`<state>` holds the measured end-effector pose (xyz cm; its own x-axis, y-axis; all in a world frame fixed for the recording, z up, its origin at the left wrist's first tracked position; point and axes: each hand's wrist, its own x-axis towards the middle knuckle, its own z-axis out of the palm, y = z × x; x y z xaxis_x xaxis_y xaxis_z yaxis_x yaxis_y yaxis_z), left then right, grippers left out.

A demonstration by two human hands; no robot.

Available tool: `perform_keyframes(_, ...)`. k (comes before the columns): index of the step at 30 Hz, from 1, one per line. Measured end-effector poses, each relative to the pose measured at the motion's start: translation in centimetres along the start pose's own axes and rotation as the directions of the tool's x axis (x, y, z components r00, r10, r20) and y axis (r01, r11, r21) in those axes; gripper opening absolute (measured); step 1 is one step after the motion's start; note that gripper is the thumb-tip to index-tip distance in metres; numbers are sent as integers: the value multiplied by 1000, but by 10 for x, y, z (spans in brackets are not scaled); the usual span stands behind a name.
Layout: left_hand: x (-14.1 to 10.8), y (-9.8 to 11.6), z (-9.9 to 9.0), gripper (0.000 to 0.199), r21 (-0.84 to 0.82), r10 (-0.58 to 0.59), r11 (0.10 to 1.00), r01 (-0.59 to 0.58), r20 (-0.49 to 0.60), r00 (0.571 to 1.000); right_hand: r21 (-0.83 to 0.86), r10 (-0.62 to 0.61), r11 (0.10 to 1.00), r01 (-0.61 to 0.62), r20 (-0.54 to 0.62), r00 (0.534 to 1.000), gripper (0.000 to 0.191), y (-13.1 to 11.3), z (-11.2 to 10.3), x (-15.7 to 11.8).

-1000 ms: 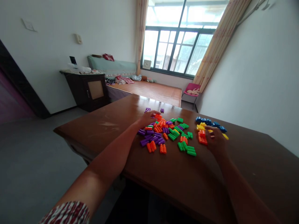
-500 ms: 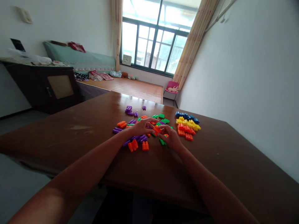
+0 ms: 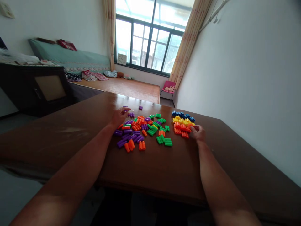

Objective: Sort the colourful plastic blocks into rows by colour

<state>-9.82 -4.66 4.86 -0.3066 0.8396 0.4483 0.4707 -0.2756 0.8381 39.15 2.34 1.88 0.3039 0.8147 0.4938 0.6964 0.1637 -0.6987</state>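
My left hand (image 3: 119, 116) is over the back left of the loose plastic pieces, fingers apart, near some small purple pieces (image 3: 131, 115). At the right, the thumb and fingers of my right hand (image 3: 198, 132) close on the right end of the orange row (image 3: 181, 126). Behind that row lie a yellow row (image 3: 182, 120) and a blue row (image 3: 184, 115). Between my hands is a mixed spread of purple pieces (image 3: 128, 137), green pieces (image 3: 161, 139) and orange pieces (image 3: 142, 145).
The brown table (image 3: 150, 169) reaches toward a bed platform (image 3: 122, 86). A dark cabinet (image 3: 30, 83) stands at the left, a pink chair (image 3: 168, 86) beyond the table, and a white wall (image 3: 246, 62) on the right.
My hands have parted from the middle, where they were together at an orange piece. The left moved back and left, the right moved right to the orange row. The view shifted slightly.
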Motion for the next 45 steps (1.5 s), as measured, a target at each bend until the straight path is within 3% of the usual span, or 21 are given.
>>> perform_keyframes(4, 0, -2, -7, 30, 78, 21, 997, -19, -26, 999, -53, -32, 998, 35, 53, 998, 47, -16, 1, -7)
perform_keyframes(7, 2, -2, -18, 28, 127, 8, 992, -8, 1, 1000, -70, -17, 997, 24, 85, 996, 46, -10, 1, -4)
perform_keyframes(9, 4, -3, -29, 27, 184, -21, 983, 9, 66, 998, -172, 3, 985, 0, 18, 1000, 44, -2, 3, 2)
perform_keyframes(13, 3, -2, -55, 24, 383, -92, 924, 24, 159, 983, -224, -109, 970, 91, -69, 992, 39, 2, 8, 6)
perform_keyframes(18, -6, -2, -75, 30, 434, -310, 894, 115, 411, 858, -223, -212, 956, 192, -69, 975, 44, -18, 6, -6)
perform_keyframes(22, -9, -10, -73, 29, 299, -279, 943, 144, 478, 833, -207, -312, 935, 289, -88, 946, 40, -41, 2, -16)
perform_keyframes(24, -9, -9, -68, 26, 265, -246, 955, 134, 451, 858, -177, -358, 925, 336, -114, 927, 40, -58, 1, -24)
perform_keyframes(26, -8, 0, -59, 28, 218, -176, 971, 101, 354, 919, -122, -394, 916, 381, -107, 913, 40, -78, 3, -37)
perform_keyframes(29, -11, 25, -31, 37, 7, -44, 999, 44, 251, 967, 37, -439, 898, 438, 58, 896, 40, -112, 12, -62)
perform_keyframes(32, -21, 49, 6, 35, -173, 43, 985, 13, 320, 946, 256, -550, 832, 493, 261, 793, 39, -141, 27, -88)
perform_keyframes(34, -31, 60, 31, 35, -191, 103, 981, -26, 403, 910, 370, -616, 782, 502, 328, 717, 42, -153, 37, -103)
perform_keyframes(36, -41, 65, 50, 36, -197, 152, 978, -61, 490, 858, 425, -636, 763, 487, 363, 681, 46, -159, 44, -113)
perform_keyframes(38, -48, 67, 62, 35, -209, 197, 973, -97, 536, 821, 428, -619, 776, 462, 383, 686, 44, -162, 48, -121)
perform_keyframes(41, -53, 68, 71, 33, -246, 241, 961, -124, 534, 811, 416, -592, 797, 438, 396, 702, 39, -167, 48, -126)
perform_keyframes(43, -53, 67, 70, 33, -276, 228, 957, -86, 539, 811, 419, -607, 786, 454, 388, 693, 36, -168, 45, -118)
perform_keyframes(45, -49, 65, 64, 34, -278, 202, 959, -53, 541, 817, 409, -600, 787, 463, 328, 730, 35, -159, 39, -98)
